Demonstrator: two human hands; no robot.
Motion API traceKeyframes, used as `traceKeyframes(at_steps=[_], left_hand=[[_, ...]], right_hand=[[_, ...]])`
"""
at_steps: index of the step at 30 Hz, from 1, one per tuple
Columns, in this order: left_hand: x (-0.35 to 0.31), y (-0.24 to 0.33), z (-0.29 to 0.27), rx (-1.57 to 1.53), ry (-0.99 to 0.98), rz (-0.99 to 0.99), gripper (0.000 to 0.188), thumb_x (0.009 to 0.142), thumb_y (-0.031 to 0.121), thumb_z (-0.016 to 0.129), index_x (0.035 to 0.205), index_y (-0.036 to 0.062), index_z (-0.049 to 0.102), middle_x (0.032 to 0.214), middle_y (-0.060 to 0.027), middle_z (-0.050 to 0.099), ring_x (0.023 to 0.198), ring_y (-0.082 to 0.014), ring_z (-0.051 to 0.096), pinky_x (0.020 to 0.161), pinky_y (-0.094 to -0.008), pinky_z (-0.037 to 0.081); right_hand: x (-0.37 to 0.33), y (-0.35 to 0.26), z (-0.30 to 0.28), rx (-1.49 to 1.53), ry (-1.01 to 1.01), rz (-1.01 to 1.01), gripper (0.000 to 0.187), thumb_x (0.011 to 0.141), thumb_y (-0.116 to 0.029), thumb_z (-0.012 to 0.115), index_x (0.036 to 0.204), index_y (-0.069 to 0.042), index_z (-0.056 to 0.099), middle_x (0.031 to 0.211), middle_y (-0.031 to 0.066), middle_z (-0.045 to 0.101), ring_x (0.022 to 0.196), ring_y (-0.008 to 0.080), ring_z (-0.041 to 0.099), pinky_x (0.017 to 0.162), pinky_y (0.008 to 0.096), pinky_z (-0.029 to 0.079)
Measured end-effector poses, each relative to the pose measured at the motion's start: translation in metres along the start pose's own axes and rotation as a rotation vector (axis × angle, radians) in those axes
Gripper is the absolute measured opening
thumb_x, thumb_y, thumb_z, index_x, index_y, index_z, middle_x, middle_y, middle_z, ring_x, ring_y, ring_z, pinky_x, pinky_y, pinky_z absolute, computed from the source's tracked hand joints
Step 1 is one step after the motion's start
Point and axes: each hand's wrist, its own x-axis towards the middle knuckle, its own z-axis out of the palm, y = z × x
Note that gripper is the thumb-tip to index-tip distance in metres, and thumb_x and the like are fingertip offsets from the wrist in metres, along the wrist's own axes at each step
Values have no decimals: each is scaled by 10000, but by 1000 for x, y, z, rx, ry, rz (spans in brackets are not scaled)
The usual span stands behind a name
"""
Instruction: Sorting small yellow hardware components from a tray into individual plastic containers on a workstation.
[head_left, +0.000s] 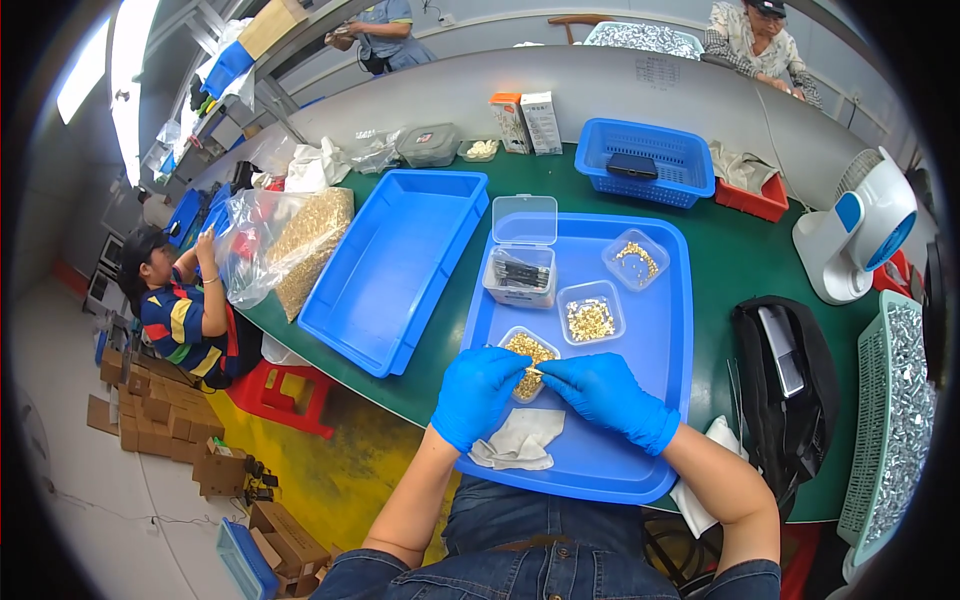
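Note:
Blue gloves cover both hands, which meet fingertip to fingertip above a clear tub of small gold-coloured parts [528,345]. My left hand [478,392] and my right hand [608,396] are closed in pinches on a small gold-coloured part [534,371], its exact shape too small to tell. Beyond them on a blue tray [655,470] stand a second tub of gold parts [590,318], a third with fewer parts [637,262], and a lidded clear box [522,275] holding dark thin pieces. A crumpled white cloth [522,440] lies near my left wrist.
Left of the tray is a large blue bin [390,280], then a plastic bag of tiny parts [312,235] beside a seated person [180,300]. A blue basket [645,160], white fan [858,225], black bag [790,390] and green basket of metal pieces [890,430] stand around.

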Motion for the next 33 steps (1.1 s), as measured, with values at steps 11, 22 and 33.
traceKeyframes(at_steps=[11, 22, 33], left_hand=[[4, -11, 5, 365, -174, -72, 187, 722, 161, 692, 897, 98, 677, 826, -76, 573, 818, -227, 570, 736, -360, 381], [-6, -16, 19, -317, 10, -383, 160, 779, 65, 651, 936, 36, 670, 866, -60, 631, 745, -148, 576, 685, -286, 421], [-10, 4, 7, -1132, 158, -713, 172, 817, -14, 603, 981, -48, 644, 821, -74, 632, 688, -101, 548, 631, -208, 450]], right_hand=[[7, -2, -6, 523, 20, 242, 214, 903, -138, 537, 1077, -32, 600, 766, 103, 647, 647, 161, 629, 604, 277, 498], [10, 1, -1, 200, 277, -76, 194, 865, -149, 585, 1024, -55, 644, 825, 116, 657, 692, 242, 645, 641, 301, 506], [4, -7, -2, 81, 117, 2, 218, 846, -206, 600, 1036, -113, 654, 877, 112, 659, 734, 276, 645, 622, 320, 501]])
